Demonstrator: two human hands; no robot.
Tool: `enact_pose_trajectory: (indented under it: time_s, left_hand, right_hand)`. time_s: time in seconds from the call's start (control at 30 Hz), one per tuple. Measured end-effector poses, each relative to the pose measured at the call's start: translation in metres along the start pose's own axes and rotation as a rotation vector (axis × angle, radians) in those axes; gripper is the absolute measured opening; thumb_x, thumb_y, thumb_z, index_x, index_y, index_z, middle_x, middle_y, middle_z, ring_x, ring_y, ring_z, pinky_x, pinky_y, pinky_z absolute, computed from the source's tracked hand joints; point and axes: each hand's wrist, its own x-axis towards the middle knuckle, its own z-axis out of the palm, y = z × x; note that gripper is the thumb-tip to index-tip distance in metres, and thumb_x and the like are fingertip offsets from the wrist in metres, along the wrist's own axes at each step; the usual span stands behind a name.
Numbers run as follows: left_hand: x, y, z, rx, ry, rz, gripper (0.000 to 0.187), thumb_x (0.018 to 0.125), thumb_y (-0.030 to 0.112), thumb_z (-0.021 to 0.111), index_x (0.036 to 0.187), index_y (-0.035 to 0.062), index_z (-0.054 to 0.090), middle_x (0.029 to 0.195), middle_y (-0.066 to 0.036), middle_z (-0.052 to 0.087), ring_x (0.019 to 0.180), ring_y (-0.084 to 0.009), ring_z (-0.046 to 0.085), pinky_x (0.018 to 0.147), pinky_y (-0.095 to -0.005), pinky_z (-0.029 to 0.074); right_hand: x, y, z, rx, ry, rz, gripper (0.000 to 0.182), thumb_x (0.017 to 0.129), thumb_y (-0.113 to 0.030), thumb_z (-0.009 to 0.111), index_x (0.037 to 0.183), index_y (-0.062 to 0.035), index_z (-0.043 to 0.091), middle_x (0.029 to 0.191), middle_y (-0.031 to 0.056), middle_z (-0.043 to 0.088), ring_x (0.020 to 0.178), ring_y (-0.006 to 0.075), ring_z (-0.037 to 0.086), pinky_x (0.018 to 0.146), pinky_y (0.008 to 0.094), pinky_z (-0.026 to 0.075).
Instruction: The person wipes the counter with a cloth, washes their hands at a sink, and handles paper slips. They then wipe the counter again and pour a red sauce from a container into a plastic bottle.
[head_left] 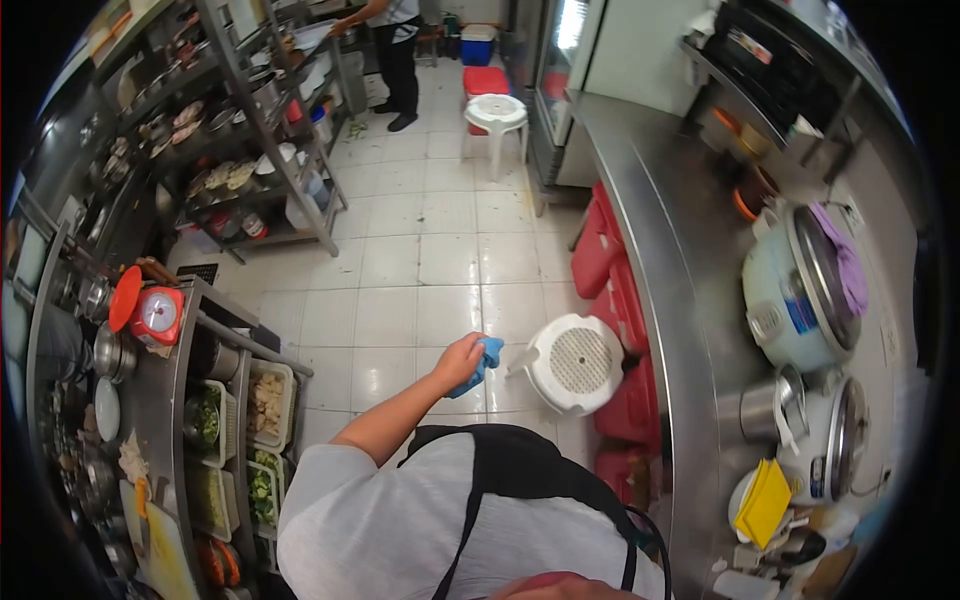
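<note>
My left hand (459,363) is held out in front of my body above the tiled floor, its fingers closed around a crumpled blue cloth (483,366). Part of the cloth sticks out past the fingers on the right side. A white plastic stool (577,364) with a perforated seat stands just to the right of this hand. My right hand does not show; my body and apron hide that side.
On the right runs a steel counter (650,220) with rice cookers (790,290) and red bins (620,310) under it. At left stand a red scale (158,312), food tubs (268,405) and a cutting board (165,545). Another person (396,60) stands by far shelves, near a second white stool (496,112).
</note>
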Motion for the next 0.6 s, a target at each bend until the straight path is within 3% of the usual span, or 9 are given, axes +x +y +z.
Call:
enact_pose_trajectory:
  time_s: [0.07,0.1,0.23,0.33,0.47,0.5,0.53,0.57,0.6]
  left_hand:
    - [0.019,-0.013,-0.021,0.041,0.005,-0.031,0.026,0.082,0.020,0.041,0.099,0.0030,0.049,0.084,-0.017,0.057,0.078,-0.0291,0.055,0.070,-0.0339,0.042]
    - [0.029,-0.017,-0.031,0.071,-0.019,-0.055,0.026,0.082,0.021,0.041,0.098,0.0027,0.049,0.085,-0.018,0.056,0.079,-0.0298,0.055,0.070,-0.0345,0.042]
    - [0.084,-0.059,-0.066,0.169,0.044,-0.133,0.030,0.081,0.026,0.043,0.097,0.0018,0.049,0.086,-0.019,0.056,0.081,-0.0324,0.054,0.070,-0.0363,0.042]
    - [0.114,-0.121,-0.101,0.236,0.205,-0.214,0.032,0.079,0.032,0.046,0.094,0.0037,0.051,0.087,-0.020,0.056,0.082,-0.0343,0.053,0.070,-0.0394,0.042]
    - [0.098,-0.249,-0.158,0.379,0.244,-0.776,0.044,0.074,0.035,0.049,0.101,0.0004,0.049,0.096,-0.023,0.053,0.091,-0.0347,0.051,0.077,-0.0384,0.041]
    - [0.082,-0.271,-0.166,0.439,0.282,-1.024,0.043,0.075,0.031,0.048,0.104,-0.0003,0.047,0.100,-0.023,0.051,0.094,-0.0345,0.050,0.080,-0.0385,0.040]
    - [0.061,-0.276,-0.176,0.434,0.256,-1.152,0.042,0.077,0.027,0.043,0.107,-0.0017,0.046,0.106,-0.020,0.050,0.098,-0.0318,0.048,0.083,-0.0361,0.039]
    - [0.048,-0.283,-0.187,0.756,-0.192,-1.135,0.038,0.077,0.021,0.041,0.107,-0.0022,0.047,0.109,-0.017,0.049,0.103,-0.0291,0.045,0.085,-0.0337,0.038]
    - [0.037,-0.289,-0.189,0.678,-0.083,-1.203,0.038,0.075,0.021,0.044,0.105,-0.0026,0.048,0.107,-0.018,0.050,0.101,-0.0296,0.047,0.083,-0.0342,0.039]
  right_hand:
    - [0.045,-0.036,-0.004,0.375,0.081,0.165,0.028,0.068,-0.024,0.050,0.079,-0.0004,0.058,0.065,0.0167,0.056,0.062,0.0290,0.054,0.057,0.0370,0.042]
    - [0.019,-0.116,-0.058,0.333,0.072,0.064,0.027,0.067,-0.023,0.052,0.079,0.0000,0.058,0.060,0.0131,0.055,0.058,0.0239,0.054,0.056,0.0354,0.042]
    - [0.111,-0.127,-0.074,0.025,0.015,-0.038,0.029,0.071,-0.022,0.048,0.074,0.0056,0.057,0.068,0.0187,0.057,0.065,0.0245,0.056,0.062,0.0345,0.042]
    - [0.186,-0.140,-0.094,-0.031,-0.088,0.109,0.027,0.072,-0.022,0.046,0.075,0.0021,0.057,0.072,0.0193,0.057,0.069,0.0286,0.057,0.063,0.0360,0.041]
    - [0.283,-0.182,-0.132,-0.538,-0.193,-0.441,0.026,0.072,-0.024,0.044,0.070,-0.0004,0.055,0.076,0.0191,0.056,0.075,0.0319,0.055,0.065,0.0380,0.041]
    - [0.263,-0.262,-0.161,-0.201,-0.182,-0.029,0.024,0.070,-0.023,0.046,0.071,-0.0012,0.055,0.074,0.0190,0.056,0.075,0.0318,0.055,0.065,0.0378,0.041]
    - [0.284,-0.283,-0.168,-0.145,-0.203,-0.001,0.024,0.069,-0.023,0.047,0.072,-0.0011,0.056,0.071,0.0172,0.056,0.069,0.0300,0.055,0.062,0.0373,0.042]
    - [0.305,-0.301,-0.175,-0.091,-0.223,0.033,0.024,0.069,-0.023,0.048,0.074,-0.0010,0.057,0.068,0.0154,0.057,0.063,0.0281,0.056,0.059,0.0368,0.043]
    - [0.330,-0.317,-0.181,-0.039,-0.241,0.067,0.024,0.069,-0.022,0.050,0.075,-0.0009,0.059,0.065,0.0136,0.058,0.058,0.0262,0.056,0.056,0.0363,0.044]
